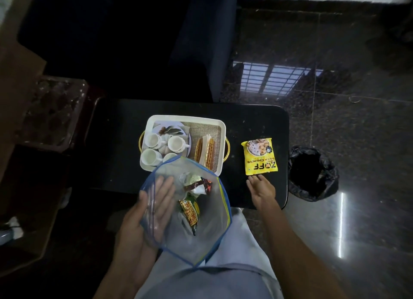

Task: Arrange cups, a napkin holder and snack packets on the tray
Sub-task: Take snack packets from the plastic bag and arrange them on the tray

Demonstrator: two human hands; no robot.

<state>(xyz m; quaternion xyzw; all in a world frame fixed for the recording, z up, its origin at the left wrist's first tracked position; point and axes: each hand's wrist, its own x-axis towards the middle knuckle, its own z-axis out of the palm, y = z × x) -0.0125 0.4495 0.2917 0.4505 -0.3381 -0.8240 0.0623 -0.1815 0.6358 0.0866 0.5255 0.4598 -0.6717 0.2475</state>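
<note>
The white tray (220,125) sits on a small black table (116,142), its near edge hidden behind a clear zip bag (207,222). On it stand four white cups (153,140), the nearest one half covered by the bag's rim, and a gold wire napkin holder (206,152) to their right on a burlap-look liner. A yellow soya chunks packet (260,156) lies flat on the table to the right of the tray, apart from it. The right hand (261,188) lies open just below that packet, fingertips touching or nearly touching its edge, holding nothing. The left hand (148,211) is spread flat under the bag's mouth, seen through the plastic, propping it up. Inside are more snack packets (190,210), their labels too dim to read. Polished dark stone floor reflects a barred window; a black-lined bin (312,175) stands right of the table.
</note>
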